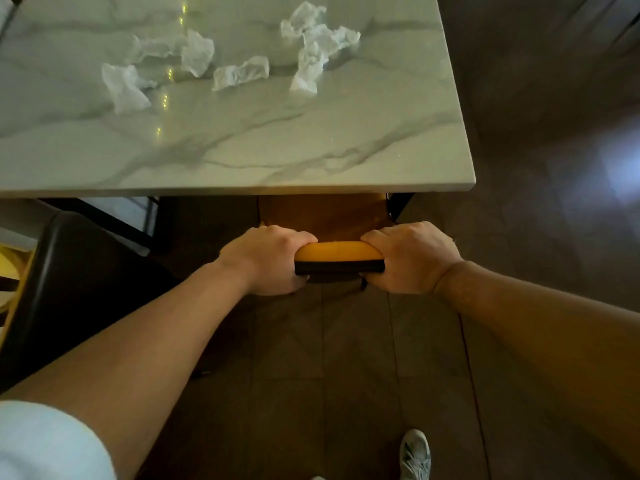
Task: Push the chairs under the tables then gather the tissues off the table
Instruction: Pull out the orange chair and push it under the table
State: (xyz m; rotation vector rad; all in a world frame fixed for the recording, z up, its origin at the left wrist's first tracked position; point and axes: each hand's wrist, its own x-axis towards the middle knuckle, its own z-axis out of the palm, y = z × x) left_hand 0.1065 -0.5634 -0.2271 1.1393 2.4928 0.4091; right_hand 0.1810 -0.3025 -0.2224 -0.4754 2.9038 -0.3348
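One counter [311,161], white marble with grey veins, filled the upper part of the view. Tissues counted on it: about six crumpled white pieces, all on the far half. Left to right: one tissue [125,87] nearest the left edge, a second tissue [152,49] behind it, a third tissue [198,53] touching that one, a fourth tissue [241,73] near the middle, then a fifth tissue [308,65] and a sixth tissue [304,19] bunched together on the right; exact count in that right clump was hard to tell.

Two chairs were in view. A dark chair [69,271] sat at the lower left, beside the counter's near edge, its seat only partly showing. The yellow chair [337,252] stood at the counter's near edge on the right side, its seat reaching under the top, backrest top with a black band facing the person.

Two hands, both on that backrest. Left hand [268,259] had its grip closed round the left end of the backrest top, fingers over the front, thumb behind. Right hand [410,258] had its grip closed round the right end the same way. Both forearms stretched forward, a white sleeve [45,445] at lower left.

One shoe [415,455] showed on the dark tiled floor [346,375] at the bottom. A black metal frame [152,216] stood under the counter left of the yellow chair.
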